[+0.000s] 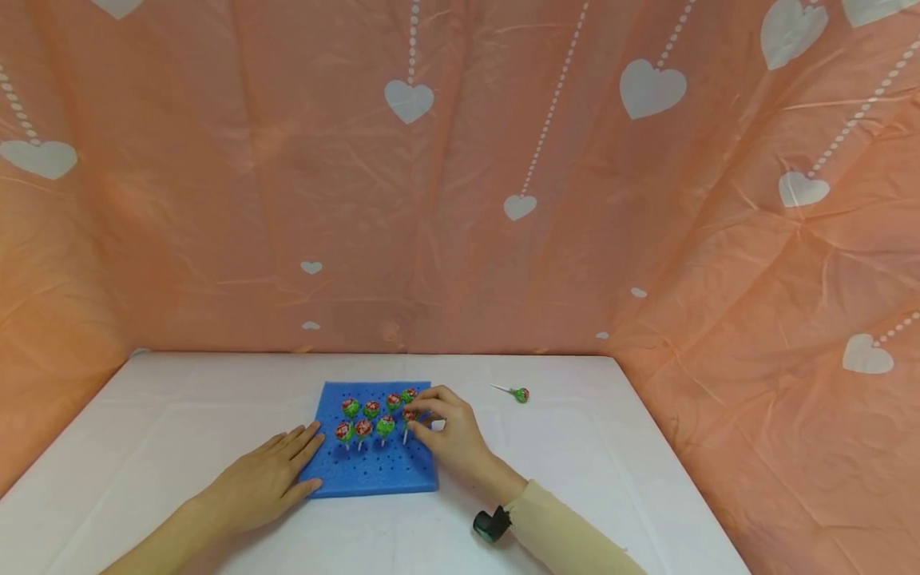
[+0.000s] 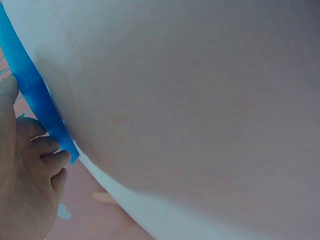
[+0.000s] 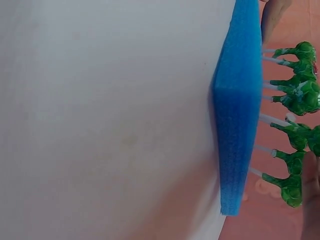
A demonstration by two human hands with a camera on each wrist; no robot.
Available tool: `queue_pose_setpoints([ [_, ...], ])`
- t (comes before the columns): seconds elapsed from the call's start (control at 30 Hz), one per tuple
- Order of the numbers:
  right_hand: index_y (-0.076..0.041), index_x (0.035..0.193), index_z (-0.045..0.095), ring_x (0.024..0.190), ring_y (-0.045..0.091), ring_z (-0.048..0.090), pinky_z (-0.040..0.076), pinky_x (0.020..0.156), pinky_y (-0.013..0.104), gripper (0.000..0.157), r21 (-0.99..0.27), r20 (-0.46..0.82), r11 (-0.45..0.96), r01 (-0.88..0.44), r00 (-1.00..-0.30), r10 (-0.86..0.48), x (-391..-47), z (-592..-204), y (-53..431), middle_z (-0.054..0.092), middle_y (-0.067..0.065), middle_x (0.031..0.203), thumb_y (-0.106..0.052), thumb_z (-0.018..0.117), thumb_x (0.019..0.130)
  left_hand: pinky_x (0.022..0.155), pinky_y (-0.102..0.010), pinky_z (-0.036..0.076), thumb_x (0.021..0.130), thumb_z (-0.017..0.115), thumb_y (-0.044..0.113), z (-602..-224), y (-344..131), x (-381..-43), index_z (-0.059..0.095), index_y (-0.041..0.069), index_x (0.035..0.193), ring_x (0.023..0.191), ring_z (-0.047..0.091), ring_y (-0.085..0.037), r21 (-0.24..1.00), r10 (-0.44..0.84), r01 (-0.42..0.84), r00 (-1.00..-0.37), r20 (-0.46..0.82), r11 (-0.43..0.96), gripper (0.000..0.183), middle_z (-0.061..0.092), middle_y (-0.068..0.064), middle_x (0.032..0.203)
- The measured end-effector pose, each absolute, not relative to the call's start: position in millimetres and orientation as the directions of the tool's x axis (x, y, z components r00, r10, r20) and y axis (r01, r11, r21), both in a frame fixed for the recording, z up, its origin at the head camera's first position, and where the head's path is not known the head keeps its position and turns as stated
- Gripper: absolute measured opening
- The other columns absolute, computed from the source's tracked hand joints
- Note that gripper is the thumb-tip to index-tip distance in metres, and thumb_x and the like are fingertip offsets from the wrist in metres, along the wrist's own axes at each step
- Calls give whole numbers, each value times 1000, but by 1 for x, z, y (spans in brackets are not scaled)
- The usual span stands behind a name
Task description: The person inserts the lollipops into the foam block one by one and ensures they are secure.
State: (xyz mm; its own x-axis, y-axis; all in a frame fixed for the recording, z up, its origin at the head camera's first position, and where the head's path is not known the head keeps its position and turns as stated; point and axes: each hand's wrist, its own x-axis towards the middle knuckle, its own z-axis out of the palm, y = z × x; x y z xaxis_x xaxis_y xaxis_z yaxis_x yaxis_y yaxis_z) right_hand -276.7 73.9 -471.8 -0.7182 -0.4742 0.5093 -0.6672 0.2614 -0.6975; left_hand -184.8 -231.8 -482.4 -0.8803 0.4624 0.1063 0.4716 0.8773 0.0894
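A blue foam board (image 1: 374, 479) dotted with small holes lies on the table. Several lollipops in green and red wrappers, among them a front-left lollipop (image 1: 344, 432), stand upright on it in two rows, sticks down. My right hand (image 1: 456, 435) pinches the lollipop (image 1: 410, 416) at the right end of the front row, its white stick pointing down at the foam. In the right wrist view, a finger (image 3: 311, 195) touches a green wrapper (image 3: 315, 140). My left hand (image 1: 266, 479) rests along the board's left edge with its fingers extended.
One loose lollipop (image 1: 521, 394) lies on the white table (image 1: 575, 447), right of the board. A black wrist device (image 1: 492, 525) sits at the right cuff. An orange curtain (image 1: 345, 200) with white hearts hangs behind and beside the table.
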Motion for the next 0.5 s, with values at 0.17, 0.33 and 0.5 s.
queue_pose_setpoints([
  [0.17,-1,112,78,106,17,67,63,85,29,18,-687,486,276,-673,-707,-514,-276,-473,75,67,5,116,0,75,94,115,-60,42,105,56,49,-481,-231,-184,55,-7,146,141,47,-48,93,465,474,-879,104,876,69,46,-29,155],
  [0.33,-5,113,79,103,13,69,63,85,29,19,-660,477,278,-697,-676,-562,-276,-476,75,67,3,116,-1,75,94,115,-60,41,105,56,49,-480,-231,-184,55,-7,146,141,47,-48,98,468,477,-878,105,873,69,46,-29,155],
  [0.5,-6,112,79,99,12,71,62,83,26,20,-646,492,278,-711,-665,-562,-276,-477,76,67,1,116,-1,76,94,115,-60,41,105,56,50,-482,-232,-185,54,-7,146,142,47,-48,93,469,479,-877,105,873,70,46,-28,156],
])
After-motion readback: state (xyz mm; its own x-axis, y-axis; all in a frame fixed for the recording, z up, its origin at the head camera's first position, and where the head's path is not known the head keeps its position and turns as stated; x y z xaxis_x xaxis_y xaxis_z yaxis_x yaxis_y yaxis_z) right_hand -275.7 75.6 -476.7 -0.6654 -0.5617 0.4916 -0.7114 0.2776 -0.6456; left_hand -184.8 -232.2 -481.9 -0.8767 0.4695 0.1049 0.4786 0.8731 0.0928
